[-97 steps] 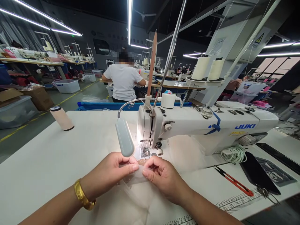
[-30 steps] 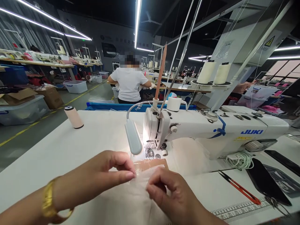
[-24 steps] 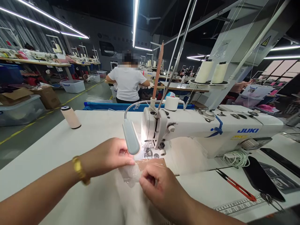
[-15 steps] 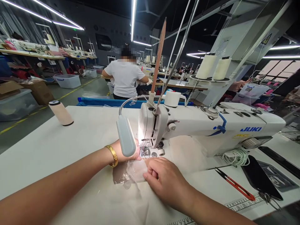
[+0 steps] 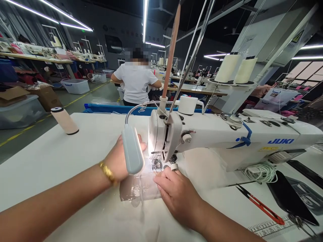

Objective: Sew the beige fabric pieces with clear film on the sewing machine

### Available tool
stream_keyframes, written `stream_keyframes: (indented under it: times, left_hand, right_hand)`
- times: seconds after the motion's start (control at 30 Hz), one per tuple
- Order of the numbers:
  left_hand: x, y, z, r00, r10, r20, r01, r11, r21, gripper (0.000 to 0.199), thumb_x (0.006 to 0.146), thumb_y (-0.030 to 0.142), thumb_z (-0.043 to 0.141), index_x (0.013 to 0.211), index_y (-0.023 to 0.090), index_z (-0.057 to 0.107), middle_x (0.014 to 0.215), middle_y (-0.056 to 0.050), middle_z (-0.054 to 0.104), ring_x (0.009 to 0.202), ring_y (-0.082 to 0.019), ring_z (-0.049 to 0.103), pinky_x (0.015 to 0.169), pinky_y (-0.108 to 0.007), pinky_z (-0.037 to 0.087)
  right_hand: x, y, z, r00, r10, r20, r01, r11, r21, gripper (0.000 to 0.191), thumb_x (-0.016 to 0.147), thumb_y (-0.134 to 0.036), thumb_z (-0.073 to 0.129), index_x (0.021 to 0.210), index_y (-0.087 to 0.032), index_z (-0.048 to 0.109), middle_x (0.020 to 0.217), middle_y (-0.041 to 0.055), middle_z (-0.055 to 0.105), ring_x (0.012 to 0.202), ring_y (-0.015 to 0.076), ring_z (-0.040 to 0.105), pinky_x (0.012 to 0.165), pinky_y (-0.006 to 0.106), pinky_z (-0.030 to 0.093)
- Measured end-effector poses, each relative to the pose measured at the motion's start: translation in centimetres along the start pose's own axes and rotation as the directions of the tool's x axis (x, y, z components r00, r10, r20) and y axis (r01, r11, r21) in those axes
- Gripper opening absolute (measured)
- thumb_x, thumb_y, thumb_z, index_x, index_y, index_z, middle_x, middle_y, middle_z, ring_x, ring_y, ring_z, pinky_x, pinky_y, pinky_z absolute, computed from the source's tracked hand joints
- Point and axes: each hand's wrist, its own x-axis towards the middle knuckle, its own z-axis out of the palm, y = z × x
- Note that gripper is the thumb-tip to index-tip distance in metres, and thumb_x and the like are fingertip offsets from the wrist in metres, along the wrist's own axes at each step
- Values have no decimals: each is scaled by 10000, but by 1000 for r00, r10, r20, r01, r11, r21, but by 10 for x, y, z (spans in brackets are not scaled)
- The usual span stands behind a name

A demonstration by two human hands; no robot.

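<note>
A white sewing machine [image 5: 202, 129] stands over sheer pale fabric [image 5: 148, 220] spread on the table. My left hand [image 5: 121, 156], with a gold bracelet at the wrist, is left of the presser foot [image 5: 156, 164]; the grey lamp head [image 5: 133, 149] hides most of its fingers. My right hand [image 5: 176, 191] lies just right of and below the foot, thumb and fingers pressed together on the fabric's edge. A shiny brownish translucent patch [image 5: 130, 188] shows between the hands.
A thread cone [image 5: 65, 121] stands at the left. Red-handled snips [image 5: 262, 205], a black phone [image 5: 290, 198] and coiled pale cable [image 5: 261, 172] lie at the right. A person in a white shirt [image 5: 136, 82] sits ahead, facing away.
My left hand has moved up and left from beside the foot. My right hand has shifted slightly, its fingertips nearer the foot. The view has shifted a little.
</note>
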Motion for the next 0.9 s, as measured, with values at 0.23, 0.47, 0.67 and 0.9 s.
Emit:
stream_keyframes:
  times: [0.23,0.47,0.67,0.9]
  left_hand:
    - [-54,0,39,988,123,91,-138,972,189,308,1050,374,422,998,201,671,1009,-121,659,885,-302,625,776,-473,569]
    - [-48,-27,47,956,295,-5,-292,950,108,309,1045,410,569,1221,188,693,1196,-119,720,1087,-341,660,968,-526,558]
    - [-46,-42,57,929,355,-103,-342,932,121,364,1053,499,554,1255,234,701,1230,-86,743,1131,-337,661,1030,-523,515]
    - [-45,-42,54,907,402,-127,-388,914,118,328,1058,474,559,1254,240,679,1244,-82,753,1137,-324,678,1053,-516,517]
  right_hand:
    - [-1,-3,-1,1000,-24,-14,24,1000,-16,283,980,-50,418,976,-181,669,857,46,575,723,208,424,655,328,363]
    - [-2,-8,0,1000,-28,-1,28,999,-31,253,1011,-85,429,1060,-174,661,867,52,581,755,226,463,678,348,397]
    - [-4,-9,3,999,-34,-13,33,999,-39,200,1014,-99,446,943,-187,611,885,67,610,776,231,500,686,359,422]
    - [-2,-10,3,998,-43,-42,41,998,-42,234,1001,-100,441,1053,-171,658,877,66,601,771,242,482,657,361,411]
